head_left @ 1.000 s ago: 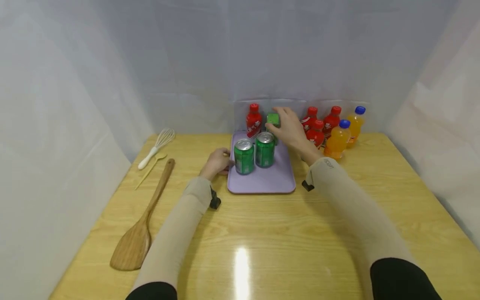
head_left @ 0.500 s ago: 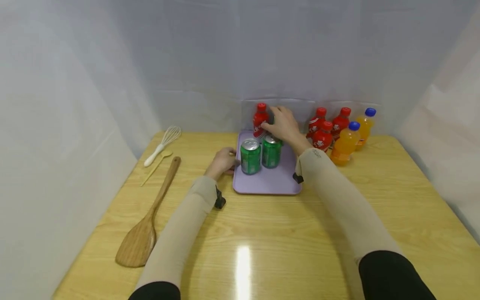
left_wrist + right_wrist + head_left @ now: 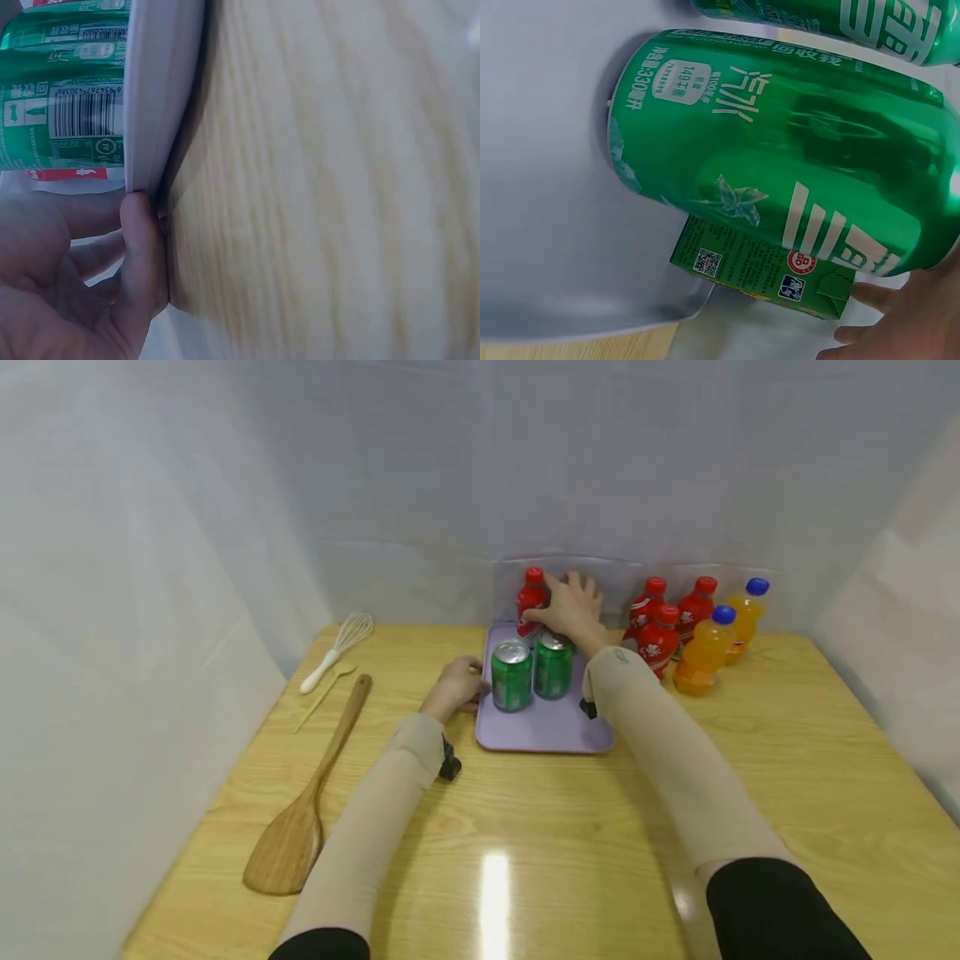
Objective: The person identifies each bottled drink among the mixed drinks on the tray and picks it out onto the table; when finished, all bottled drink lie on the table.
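On the lilac tray (image 3: 545, 739), two green soda cans (image 3: 512, 677) stand side by side. Behind them is a red-capped bottle (image 3: 532, 597). A green drink carton (image 3: 761, 266) stands behind a can at the tray's back, seen in the right wrist view; the hand and cans hide it from the head. My right hand (image 3: 573, 608) is over the tray's back with its fingers spread, and fingertips are at the carton's top end. My left hand (image 3: 455, 685) holds the tray's left edge, thumb and finger meeting at the rim (image 3: 154, 97) in the left wrist view.
Right of the tray stand several red bottles (image 3: 657, 642) and two orange drink bottles (image 3: 705, 652). On the left lie a whisk (image 3: 333, 656), a small yellow spoon (image 3: 324, 693) and a wooden spatula (image 3: 288, 839). A white sheet (image 3: 420, 485) hangs behind the table.
My right hand has moved left over the carton, and its fingers have spread. The left hand stays at the tray's edge. The head view has shifted slightly, so the scene sits further right.
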